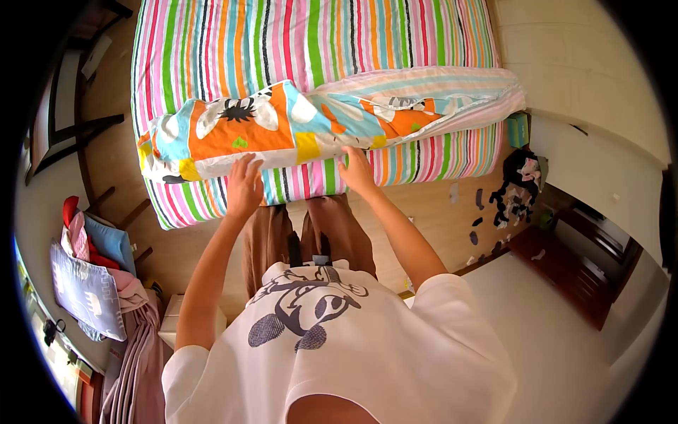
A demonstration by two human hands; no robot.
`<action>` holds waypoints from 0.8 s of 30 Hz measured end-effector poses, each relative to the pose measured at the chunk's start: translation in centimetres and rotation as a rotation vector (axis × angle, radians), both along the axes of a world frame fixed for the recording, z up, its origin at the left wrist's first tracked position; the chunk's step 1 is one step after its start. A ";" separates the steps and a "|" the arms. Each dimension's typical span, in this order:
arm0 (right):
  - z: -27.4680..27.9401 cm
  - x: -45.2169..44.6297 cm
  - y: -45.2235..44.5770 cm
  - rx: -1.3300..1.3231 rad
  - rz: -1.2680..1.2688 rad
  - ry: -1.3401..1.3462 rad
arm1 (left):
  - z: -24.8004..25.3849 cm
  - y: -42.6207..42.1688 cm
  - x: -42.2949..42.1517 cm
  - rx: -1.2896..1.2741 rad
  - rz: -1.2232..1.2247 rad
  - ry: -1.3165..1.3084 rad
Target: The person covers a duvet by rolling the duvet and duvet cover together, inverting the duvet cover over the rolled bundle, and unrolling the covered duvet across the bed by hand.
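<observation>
Orange-patterned quilt [244,126] crosses the striped bed [311,42], upper centre; our left hand [245,186] and right hand [359,172] meet its lower edge; we cannot tell either grip.

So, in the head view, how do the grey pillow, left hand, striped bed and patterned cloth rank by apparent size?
1. Striped bed
2. Patterned cloth
3. Grey pillow
4. Left hand

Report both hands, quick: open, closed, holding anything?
Left hand: at the patterned cover's near edge; grip cannot be told.
Right hand: open, thumb apart from fingers, at the same edge.
</observation>
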State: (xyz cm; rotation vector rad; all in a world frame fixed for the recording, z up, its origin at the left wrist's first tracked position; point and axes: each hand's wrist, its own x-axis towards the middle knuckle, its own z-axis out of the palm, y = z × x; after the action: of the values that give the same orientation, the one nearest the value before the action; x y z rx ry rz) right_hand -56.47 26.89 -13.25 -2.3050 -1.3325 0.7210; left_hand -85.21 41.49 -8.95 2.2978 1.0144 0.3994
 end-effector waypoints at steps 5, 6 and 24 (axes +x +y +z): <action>-4.9 11.5 0.5 -0.102 0.122 -0.189 | -1.9 -6.2 11.9 -0.030 -0.288 0.152; -4.5 13.3 0.3 -0.093 0.209 -0.255 | -2.3 -7.3 14.6 -0.044 -0.290 0.180; -12.5 36.8 -18.3 -0.229 0.270 -0.292 | -9.6 -2.6 36.4 -0.073 -0.254 0.491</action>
State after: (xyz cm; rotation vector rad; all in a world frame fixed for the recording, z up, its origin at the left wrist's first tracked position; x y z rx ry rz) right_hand -19.66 8.56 -25.74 -2.5113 -1.8031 0.6659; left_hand -48.81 38.85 -18.59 2.4712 0.9168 -0.3163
